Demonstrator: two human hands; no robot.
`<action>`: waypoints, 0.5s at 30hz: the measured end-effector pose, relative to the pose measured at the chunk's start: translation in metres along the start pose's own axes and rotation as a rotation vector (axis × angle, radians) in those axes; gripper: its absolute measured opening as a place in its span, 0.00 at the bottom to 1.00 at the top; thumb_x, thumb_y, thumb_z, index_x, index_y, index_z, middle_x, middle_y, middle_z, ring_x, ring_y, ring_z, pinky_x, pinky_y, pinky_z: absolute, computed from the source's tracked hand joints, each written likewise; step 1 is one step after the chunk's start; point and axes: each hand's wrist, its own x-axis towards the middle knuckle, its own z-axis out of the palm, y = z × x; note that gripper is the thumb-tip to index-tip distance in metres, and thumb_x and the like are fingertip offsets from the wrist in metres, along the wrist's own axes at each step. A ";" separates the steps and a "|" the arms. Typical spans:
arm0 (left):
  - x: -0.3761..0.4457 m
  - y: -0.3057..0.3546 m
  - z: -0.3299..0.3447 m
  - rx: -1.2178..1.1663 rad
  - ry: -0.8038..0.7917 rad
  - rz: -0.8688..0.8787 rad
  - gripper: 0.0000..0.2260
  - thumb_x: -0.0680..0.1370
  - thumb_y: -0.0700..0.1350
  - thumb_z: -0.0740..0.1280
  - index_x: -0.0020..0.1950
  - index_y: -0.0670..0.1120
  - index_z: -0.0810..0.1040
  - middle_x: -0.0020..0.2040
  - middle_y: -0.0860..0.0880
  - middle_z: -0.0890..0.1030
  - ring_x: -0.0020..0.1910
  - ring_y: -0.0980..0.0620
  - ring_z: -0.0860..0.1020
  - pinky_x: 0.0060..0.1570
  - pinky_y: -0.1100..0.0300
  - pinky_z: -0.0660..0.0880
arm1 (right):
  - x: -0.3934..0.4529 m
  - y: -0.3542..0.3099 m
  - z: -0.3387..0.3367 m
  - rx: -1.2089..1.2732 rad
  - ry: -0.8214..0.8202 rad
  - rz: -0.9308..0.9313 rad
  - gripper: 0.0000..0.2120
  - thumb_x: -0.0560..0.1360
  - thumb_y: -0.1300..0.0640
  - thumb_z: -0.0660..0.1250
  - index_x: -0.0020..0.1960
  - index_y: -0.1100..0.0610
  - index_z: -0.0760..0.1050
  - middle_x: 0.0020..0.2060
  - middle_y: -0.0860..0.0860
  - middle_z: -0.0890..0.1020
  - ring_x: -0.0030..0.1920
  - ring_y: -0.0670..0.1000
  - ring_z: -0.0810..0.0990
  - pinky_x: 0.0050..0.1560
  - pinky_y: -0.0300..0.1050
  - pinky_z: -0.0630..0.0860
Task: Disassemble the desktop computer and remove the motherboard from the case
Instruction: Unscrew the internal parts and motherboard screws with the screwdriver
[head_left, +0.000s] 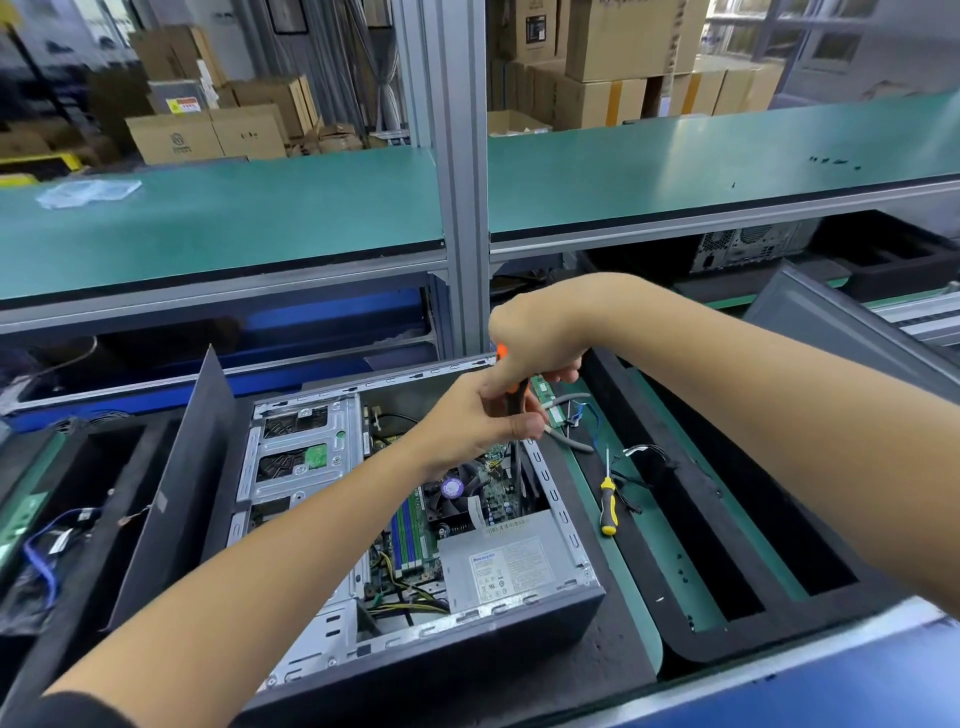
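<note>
Open case (519, 618) flat on the foam, motherboard (496, 493) still inside. Right hand (540, 343) wrapped round the orange-and-black screwdriver (515, 410), left hand (483, 421) pinching the grip lower down. Shaft upright, tip straight below both hands, down on the board. Power supply (506, 566) label too blurred to read.

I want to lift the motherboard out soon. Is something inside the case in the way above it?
Yes. The fan cooler sits on the motherboard, the power supply lies beside it nearer the camera, and yellow cables cross below.
</note>
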 end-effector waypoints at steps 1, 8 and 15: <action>-0.001 -0.001 -0.002 -0.031 -0.047 -0.009 0.15 0.75 0.40 0.70 0.62 0.46 0.76 0.54 0.41 0.81 0.52 0.46 0.80 0.55 0.53 0.76 | -0.001 0.001 -0.002 0.007 -0.040 0.005 0.21 0.77 0.43 0.65 0.34 0.58 0.75 0.19 0.48 0.77 0.20 0.45 0.76 0.28 0.38 0.73; -0.004 -0.004 0.000 -0.083 0.017 -0.021 0.12 0.78 0.29 0.61 0.56 0.41 0.77 0.49 0.47 0.83 0.49 0.49 0.81 0.52 0.57 0.76 | -0.004 0.004 0.001 -0.011 -0.074 -0.061 0.11 0.74 0.65 0.67 0.52 0.59 0.68 0.38 0.54 0.83 0.36 0.51 0.80 0.32 0.40 0.73; -0.003 0.003 -0.004 0.013 0.105 -0.004 0.14 0.68 0.34 0.76 0.44 0.52 0.82 0.40 0.50 0.82 0.40 0.51 0.79 0.44 0.57 0.78 | -0.005 -0.002 0.007 0.077 0.095 -0.114 0.19 0.76 0.38 0.64 0.47 0.55 0.71 0.34 0.50 0.81 0.30 0.49 0.83 0.33 0.41 0.75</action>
